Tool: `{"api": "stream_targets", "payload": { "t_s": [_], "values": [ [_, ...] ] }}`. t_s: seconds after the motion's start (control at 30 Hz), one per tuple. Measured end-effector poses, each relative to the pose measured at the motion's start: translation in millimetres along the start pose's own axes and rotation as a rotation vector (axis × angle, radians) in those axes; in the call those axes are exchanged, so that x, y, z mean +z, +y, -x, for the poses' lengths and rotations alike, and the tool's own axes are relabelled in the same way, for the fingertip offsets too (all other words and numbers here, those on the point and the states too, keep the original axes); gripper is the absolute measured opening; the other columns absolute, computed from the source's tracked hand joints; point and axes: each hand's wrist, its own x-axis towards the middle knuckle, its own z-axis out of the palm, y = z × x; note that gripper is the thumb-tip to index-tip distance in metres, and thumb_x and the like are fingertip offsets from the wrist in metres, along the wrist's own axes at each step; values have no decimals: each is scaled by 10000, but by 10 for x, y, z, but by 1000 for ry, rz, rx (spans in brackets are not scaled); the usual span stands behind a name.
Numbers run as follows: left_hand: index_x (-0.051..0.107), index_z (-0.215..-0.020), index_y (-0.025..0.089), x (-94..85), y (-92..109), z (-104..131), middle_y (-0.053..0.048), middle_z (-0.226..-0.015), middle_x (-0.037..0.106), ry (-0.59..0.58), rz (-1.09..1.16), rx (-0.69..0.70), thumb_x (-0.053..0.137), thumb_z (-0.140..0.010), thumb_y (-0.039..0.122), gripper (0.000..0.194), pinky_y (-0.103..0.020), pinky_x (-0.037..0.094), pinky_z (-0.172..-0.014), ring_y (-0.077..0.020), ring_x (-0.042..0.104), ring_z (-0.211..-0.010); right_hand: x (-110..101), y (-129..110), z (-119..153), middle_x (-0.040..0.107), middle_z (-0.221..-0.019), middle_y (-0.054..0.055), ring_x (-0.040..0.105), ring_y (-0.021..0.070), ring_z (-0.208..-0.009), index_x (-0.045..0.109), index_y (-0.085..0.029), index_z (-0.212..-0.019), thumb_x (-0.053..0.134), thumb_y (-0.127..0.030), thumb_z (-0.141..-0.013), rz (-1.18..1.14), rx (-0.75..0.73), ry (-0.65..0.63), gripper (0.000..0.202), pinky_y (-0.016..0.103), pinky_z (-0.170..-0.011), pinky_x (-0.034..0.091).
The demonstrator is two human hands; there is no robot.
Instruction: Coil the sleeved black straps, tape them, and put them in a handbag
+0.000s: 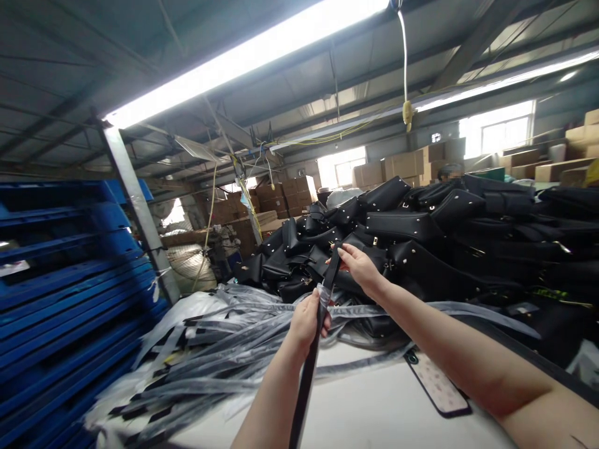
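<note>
Lies open over the bare part of the white table (pixel 369 405), between the black strap (pixel 306 374) and the phone (pixel 437 383). Tightens right of there, under the slanting right forearm (pixel 449 340). Is cut off on the left by the left forearm (pixel 271 380) and, beyond it, by a loose tangle of wrapped straps (pixel 219 349). Runs ahead into a tall heap of black bags (pixel 405 226), spreading far right. Meets blue pallets (pixel 70 293) and a metal post (pixel 140 212) at far left. Opens above the heap, below the hanging cord (pixel 404 56).
</note>
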Motion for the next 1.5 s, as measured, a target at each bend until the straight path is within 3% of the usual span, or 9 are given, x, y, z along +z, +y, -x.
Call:
{"api": "stream_targets", "payload": {
  "t_s": [0.17, 0.43, 0.6, 0.73, 0.9, 1.03, 1.1, 1.27, 1.5],
  "values": [
    [605, -797, 140, -70, 26, 26, 45, -395, 484, -27, 83, -38, 534, -727, 765, 633, -170, 268, -323, -61, 367, -294, 59, 98, 28, 722, -832, 40, 652, 175, -656, 674, -188, -993, 623, -549, -793, 143, -81, -42, 416, 295, -640, 526],
    [612, -796, 135, -185, 67, 97, 62, -394, 434, -105, 157, -61, 539, -759, 731, 602, -182, 246, -334, -54, 326, -301, 146, 80, 82, 726, -813, 46, 652, 160, -665, 681, -161, -961, 703, -572, -710, 30, 51, -107, 482, 280, -676, 507],
    [602, -791, 135, -158, 93, 158, 56, -459, 468, -100, 119, -39, 649, -664, 730, 610, -187, 297, -385, -57, 386, -367, 186, -17, 60, 722, -961, 71, 656, 209, -903, 678, -188, -1050, 658, -586, -768, 28, 32, -78, 487, 331, -828, 496],
    [595, -797, 130, -83, 85, 199, 46, -499, 477, -47, 60, 23, 589, -682, 769, 649, -196, 313, -407, -61, 401, -399, 214, -17, 27, 694, -1048, 85, 593, 250, -1081, 740, -187, -812, 623, -602, -784, 227, -163, 0, 432, 374, -999, 406],
    [580, -804, 133, -97, 100, 188, 54, -500, 451, 1, 63, 101, 548, -696, 789, 665, -196, 311, -411, -62, 381, -410, 277, 107, 124, 591, -1282, 116, 453, 287, -1287, 737, -182, -691, 583, -600, -815, 449, -206, -121, 462, 394, -1082, 328],
    [567, -787, 147, -197, 95, 153, 59, -494, 441, 66, 48, 127, 540, -688, 796, 657, -202, 296, -400, -64, 367, -397, 262, 200, 269, 537, -1334, 134, 491, 282, -1246, 724, -177, -913, 631, -553, -777, 443, -180, -13, 411, 400, -1028, 399],
    [555, -772, 160, -239, 82, 141, 62, -497, 441, 127, 47, 148, 554, -687, 780, 626, -205, 300, -407, -68, 373, -404, 294, 276, 448, 603, -1211, 136, 599, 251, -1072, 660, -169, -1053, 704, -492, -711, 405, -71, -10, 473, 364, -880, 499],
    [500, -706, 190, -196, -10, 143, 72, -490, 438, 241, 11, 149, 650, -716, 626, 461, -212, 315, -443, -75, 383, -421, 650, 560, 1145, 683, -812, 54, 605, 126, -506, 604, -129, -965, 736, -309, -663, 255, 488, -632, 376, 219, -445, 452],
    [585, -734, 176, -228, -143, 212, 21, -560, 545, 426, -104, 149, 769, -652, 519, 397, -247, 384, -551, -148, 533, -563, 858, 701, 1347, 614, -523, 27, 580, 131, -382, 567, -128, -784, 450, -262, -896, 286, 688, -580, 210, 193, -366, 425]
  ]
}}
